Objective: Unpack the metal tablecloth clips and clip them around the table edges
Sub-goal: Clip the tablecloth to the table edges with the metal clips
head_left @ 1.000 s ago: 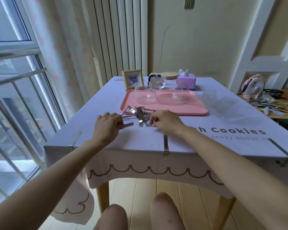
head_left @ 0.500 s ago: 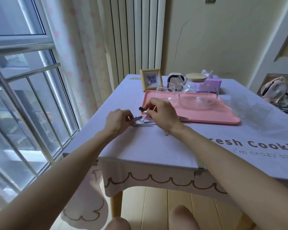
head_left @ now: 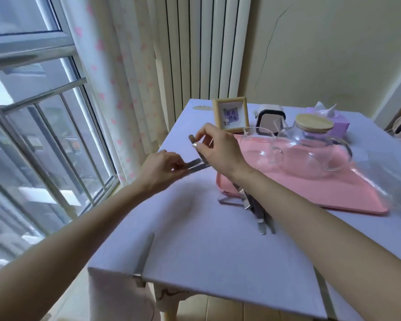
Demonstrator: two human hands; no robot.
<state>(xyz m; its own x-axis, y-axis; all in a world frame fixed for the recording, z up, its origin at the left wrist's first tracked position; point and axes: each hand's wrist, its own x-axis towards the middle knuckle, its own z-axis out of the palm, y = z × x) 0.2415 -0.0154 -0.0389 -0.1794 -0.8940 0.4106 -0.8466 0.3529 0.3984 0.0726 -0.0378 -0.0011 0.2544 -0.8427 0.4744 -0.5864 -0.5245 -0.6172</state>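
In the middle of the frame, just left of centre, your left hand (head_left: 162,167) has its fingers curled round one end of a flat metal clip (head_left: 195,163), which points right, raised over the lilac tablecloth (head_left: 206,239). Just above and to the right, your right hand (head_left: 218,151) pinches a second clip (head_left: 192,138) between thumb and fingertips, so that it slants down toward the first. The two strips meet near their ends, but the blur keeps you from telling whether they are hooked together. Below your right forearm, a heap of loose clips (head_left: 257,212) lies on the cloth, touching the near left corner of the pink tray (head_left: 333,195). At the lower centre, a fitted clip (head_left: 145,258) grips the near table edge, and a further clip (head_left: 324,295) sits on the same edge at the lower right. On the tray stand a glass cup (head_left: 262,147) and, to its right, a glass teapot (head_left: 315,149) with a wooden lid. Behind the tray, along the far side of the table, you have a small wooden picture frame (head_left: 230,114), a white and black gadget (head_left: 270,114) and a purple tissue box (head_left: 333,117). The window (head_left: 33,135) fills the left of the frame, with a pink-spotted curtain (head_left: 107,77) beside it and a ribbed radiator (head_left: 202,49) at the upper centre.
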